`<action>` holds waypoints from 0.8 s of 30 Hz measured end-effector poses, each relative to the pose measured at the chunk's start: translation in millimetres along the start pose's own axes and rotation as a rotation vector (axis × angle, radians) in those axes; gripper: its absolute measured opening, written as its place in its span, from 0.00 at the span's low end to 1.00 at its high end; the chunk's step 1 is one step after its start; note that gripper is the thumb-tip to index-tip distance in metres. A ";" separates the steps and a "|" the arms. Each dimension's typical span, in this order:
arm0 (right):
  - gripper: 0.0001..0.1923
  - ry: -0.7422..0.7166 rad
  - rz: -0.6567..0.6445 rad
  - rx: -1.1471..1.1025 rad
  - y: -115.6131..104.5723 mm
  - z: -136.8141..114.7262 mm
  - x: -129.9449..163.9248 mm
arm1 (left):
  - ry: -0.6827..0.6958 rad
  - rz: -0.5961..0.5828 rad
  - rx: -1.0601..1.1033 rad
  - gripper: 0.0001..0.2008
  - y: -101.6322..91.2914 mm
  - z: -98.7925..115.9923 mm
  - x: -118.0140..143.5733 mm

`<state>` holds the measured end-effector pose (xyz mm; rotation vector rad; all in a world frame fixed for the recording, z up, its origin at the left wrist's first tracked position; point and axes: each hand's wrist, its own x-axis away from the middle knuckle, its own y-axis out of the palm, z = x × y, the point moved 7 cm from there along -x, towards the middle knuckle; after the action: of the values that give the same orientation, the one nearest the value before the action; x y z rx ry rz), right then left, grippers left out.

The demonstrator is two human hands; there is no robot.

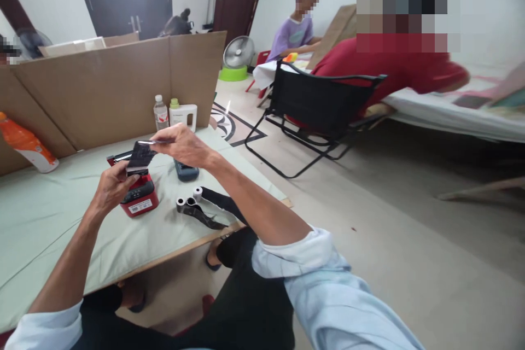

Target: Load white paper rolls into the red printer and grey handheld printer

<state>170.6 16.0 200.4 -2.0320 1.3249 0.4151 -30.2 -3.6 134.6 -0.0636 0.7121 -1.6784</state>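
My left hand (pixel 110 186) grips a small dark flat piece (pixel 140 157) from below, just above a red boxy device (pixel 138 199) standing on the table. My right hand (pixel 180 145) pinches the top edge of the same dark piece, fingers closed on it. Below my right forearm lie small rolls with dark ribbon (pixel 197 209) trailing toward the table's front edge. A dark blue gadget (pixel 186 171) rests behind my right hand, partly hidden by it.
A green-covered table (pixel 49 219) is backed by a cardboard screen (pixel 115 85). An orange bottle (pixel 28 147) lies at left; a clear bottle (pixel 161 113) and white container (pixel 183 116) stand at back. A black folding chair (pixel 318 109) and two seated people are at right.
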 end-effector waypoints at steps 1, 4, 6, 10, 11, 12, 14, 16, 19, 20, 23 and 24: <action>0.14 0.032 0.039 -0.005 -16.8 4.9 12.6 | 0.007 -0.024 -0.020 0.20 8.4 8.0 -2.8; 0.15 0.180 0.110 0.010 -61.3 32.7 57.3 | 0.081 -0.109 -0.140 0.16 44.1 28.9 -12.4; 0.15 0.309 0.155 0.023 -83.7 59.6 89.1 | 0.151 -0.173 -0.263 0.13 74.7 36.8 -20.2; 0.16 0.531 0.252 0.019 -109.1 112.9 148.5 | 0.203 -0.301 -0.459 0.16 139.0 33.0 -41.1; 0.17 0.569 0.271 0.016 -112.6 123.3 161.6 | 0.213 -0.333 -0.496 0.18 154.3 30.6 -46.9; 0.17 0.600 0.292 0.017 -116.0 132.1 174.2 | 0.222 -0.372 -0.531 0.19 169.4 28.1 -52.6; 0.17 0.650 0.349 0.023 -122.9 144.5 198.3 | 0.233 -0.445 -0.585 0.20 196.4 23.1 -63.4; 0.17 0.686 0.396 0.034 -128.0 150.8 220.8 | 0.220 -0.505 -0.620 0.22 218.1 17.0 -73.0; 0.17 0.717 0.375 0.045 -126.2 151.9 248.1 | 0.197 -0.582 -0.633 0.24 241.4 6.9 -81.9; 0.18 0.717 0.346 0.045 -123.1 150.6 254.9 | 0.196 -0.613 -0.627 0.25 247.2 3.5 -82.9; 0.19 0.689 0.262 0.053 -112.0 143.2 269.0 | 0.209 -0.690 -0.601 0.21 257.3 -5.3 -82.0; 0.19 0.675 0.245 0.063 -108.8 140.0 271.9 | 0.212 -0.708 -0.591 0.20 257.8 -7.9 -81.1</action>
<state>399.0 -46.1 -21.8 -2.0397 1.9634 -0.2406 211.9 57.7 31.1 -0.6234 1.4513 -2.0919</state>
